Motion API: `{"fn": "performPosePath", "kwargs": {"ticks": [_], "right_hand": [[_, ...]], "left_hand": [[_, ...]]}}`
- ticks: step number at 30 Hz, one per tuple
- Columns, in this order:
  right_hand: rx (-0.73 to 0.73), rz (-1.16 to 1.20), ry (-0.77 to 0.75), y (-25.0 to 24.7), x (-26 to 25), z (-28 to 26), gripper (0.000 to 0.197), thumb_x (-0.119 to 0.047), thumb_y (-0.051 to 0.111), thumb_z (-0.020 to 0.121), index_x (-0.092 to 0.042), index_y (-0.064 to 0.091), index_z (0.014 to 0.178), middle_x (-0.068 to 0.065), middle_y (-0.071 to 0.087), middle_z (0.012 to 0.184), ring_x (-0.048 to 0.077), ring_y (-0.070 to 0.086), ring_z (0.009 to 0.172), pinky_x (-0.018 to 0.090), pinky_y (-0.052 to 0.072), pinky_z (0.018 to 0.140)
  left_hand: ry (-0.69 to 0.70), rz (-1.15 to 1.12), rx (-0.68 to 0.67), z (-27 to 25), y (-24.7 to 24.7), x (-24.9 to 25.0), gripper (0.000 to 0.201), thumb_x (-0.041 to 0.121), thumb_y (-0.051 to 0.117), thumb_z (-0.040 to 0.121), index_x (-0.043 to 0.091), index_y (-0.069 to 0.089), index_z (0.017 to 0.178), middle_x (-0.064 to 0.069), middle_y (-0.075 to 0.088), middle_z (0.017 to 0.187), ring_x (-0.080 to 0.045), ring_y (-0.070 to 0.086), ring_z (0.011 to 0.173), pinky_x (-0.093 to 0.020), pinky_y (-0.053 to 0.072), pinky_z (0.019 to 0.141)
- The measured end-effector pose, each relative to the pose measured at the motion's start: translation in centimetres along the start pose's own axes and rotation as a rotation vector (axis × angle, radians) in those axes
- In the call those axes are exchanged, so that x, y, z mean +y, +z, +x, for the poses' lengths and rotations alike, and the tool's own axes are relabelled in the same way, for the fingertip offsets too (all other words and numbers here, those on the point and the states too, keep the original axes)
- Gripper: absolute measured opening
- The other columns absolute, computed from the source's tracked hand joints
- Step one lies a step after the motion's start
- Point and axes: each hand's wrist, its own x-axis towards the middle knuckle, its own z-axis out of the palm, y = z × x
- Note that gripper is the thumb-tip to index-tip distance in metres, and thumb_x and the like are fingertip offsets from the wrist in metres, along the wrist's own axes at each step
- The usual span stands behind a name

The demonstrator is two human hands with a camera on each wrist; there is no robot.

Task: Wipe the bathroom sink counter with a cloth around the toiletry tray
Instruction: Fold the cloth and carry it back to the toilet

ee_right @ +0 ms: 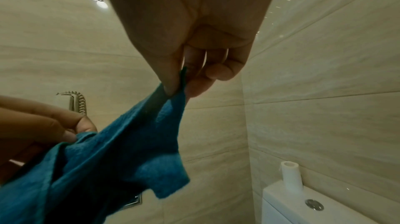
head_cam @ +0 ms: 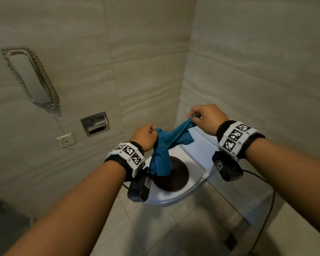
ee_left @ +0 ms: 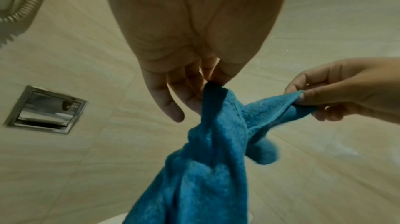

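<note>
Blue terry cloth (head_cam: 163, 145) hangs stretched in the air between both hands, above a white toilet (head_cam: 192, 163) in the far right corner. The left hand (head_cam: 143, 134) pinches one bunched end, fingers curled around it; the right hand (head_cam: 206, 116) pinches a corner between thumb and forefinger. Wiping seems not yet begun: the cloth looks to be only opened out or readied. No sink counter or toiletry tray appears in any view, so their state cannot be told.

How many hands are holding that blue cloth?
2. The left hand pinches one end of the blue cloth; the right hand pinches the other end, above the toilet.
</note>
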Motion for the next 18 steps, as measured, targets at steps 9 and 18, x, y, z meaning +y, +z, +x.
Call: {"fn": "performPosePath", "kwargs": {"ticks": [9, 18], "right_hand": [[0.006, 0.26, -0.037, 0.4, 2.8, 10.6, 0.017, -0.017, 0.047, 0.094, -0.018, 0.064, 0.093, -0.004, 0.057, 0.062, 0.011, 0.053, 0.055, 0.013, 0.039, 0.05], [-0.139, 1.148, 0.325, 0.4, 4.6, 18.5, 0.02, -0.018, 0.022, 0.101, -0.019, 0.04, 0.092, 0.014, 0.059, 0.084, 0.026, 0.063, 0.07, 0.04, 0.055, 0.071]], "left_hand": [[-0.008, -0.04, 0.026, 10.1, -0.7, 1.8, 0.025, 0.035, 0.053, 0.094, 0.011, 0.052, 0.087, -0.006, 0.053, 0.079, -0.022, 0.052, 0.076, -0.035, 0.044, 0.069], [0.048, 0.064, 0.074, 18.5, -0.9, 2.6, 0.016, 0.002, 0.057, 0.083, 0.015, 0.048, 0.087, -0.007, 0.056, 0.085, -0.021, 0.051, 0.077, -0.029, 0.038, 0.067]]}}
